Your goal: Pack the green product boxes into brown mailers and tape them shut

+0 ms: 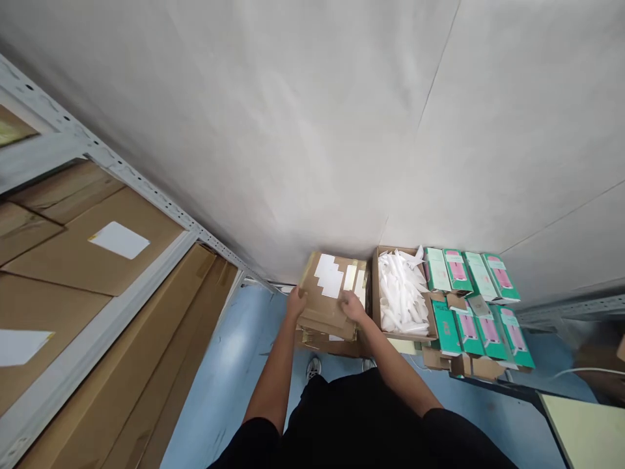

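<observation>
In front of me, low against the wall, is a brown cardboard box (319,305) with overlapping white labels on its face. My left hand (295,303) grips its left edge, fingers closed. Near its right side, my right hand (351,306) has its fingers bent against the cardboard. More brown cardboard (322,343) lies beneath it, mostly covered. I cannot tell whether the held box is folded flat. Just right of my right hand stands an open carton (375,296) filled with white, crinkled plastic-like pieces (403,296).
Several green and pink boxes (459,270) stand in rows at the right, some with brown flaps open. A metal shelf (190,225) with large cartons (97,241) runs along the left. The grey wall (312,130) rises ahead. Blue floor (234,365) shows around my shoes.
</observation>
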Action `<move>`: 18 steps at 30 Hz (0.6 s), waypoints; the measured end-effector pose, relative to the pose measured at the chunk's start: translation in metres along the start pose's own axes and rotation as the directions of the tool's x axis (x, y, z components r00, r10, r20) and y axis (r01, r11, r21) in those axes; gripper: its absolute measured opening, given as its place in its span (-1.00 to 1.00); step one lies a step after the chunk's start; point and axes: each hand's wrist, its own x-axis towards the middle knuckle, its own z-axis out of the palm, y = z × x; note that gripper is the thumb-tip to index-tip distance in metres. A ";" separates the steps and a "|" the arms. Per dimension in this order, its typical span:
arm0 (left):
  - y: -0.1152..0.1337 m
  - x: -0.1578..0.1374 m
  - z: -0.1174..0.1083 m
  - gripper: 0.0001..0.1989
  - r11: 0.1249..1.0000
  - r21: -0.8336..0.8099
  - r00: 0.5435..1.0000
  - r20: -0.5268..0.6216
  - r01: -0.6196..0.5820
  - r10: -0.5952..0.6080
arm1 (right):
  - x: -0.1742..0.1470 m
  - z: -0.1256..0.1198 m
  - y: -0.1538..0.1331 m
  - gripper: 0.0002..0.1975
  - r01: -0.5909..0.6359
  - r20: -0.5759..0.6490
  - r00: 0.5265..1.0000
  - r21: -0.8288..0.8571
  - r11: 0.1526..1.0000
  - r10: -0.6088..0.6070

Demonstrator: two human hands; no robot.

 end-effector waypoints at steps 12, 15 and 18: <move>-0.085 0.062 -0.057 -0.74 0.976 -0.065 0.972 0.128 0.207 -0.198 | -0.003 0.056 -0.030 -0.27 -0.188 -0.165 0.970 -0.032 0.982 0.180; -0.065 0.061 -0.056 -0.71 0.980 -0.148 0.976 0.188 0.134 -0.105 | -0.010 0.050 -0.034 -0.20 -0.213 -0.248 0.936 0.161 0.964 0.249; -0.038 0.058 -0.058 -0.67 0.964 -0.262 0.954 0.298 0.052 0.030 | -0.017 0.040 -0.037 -0.12 -0.221 -0.307 0.885 0.385 0.896 0.350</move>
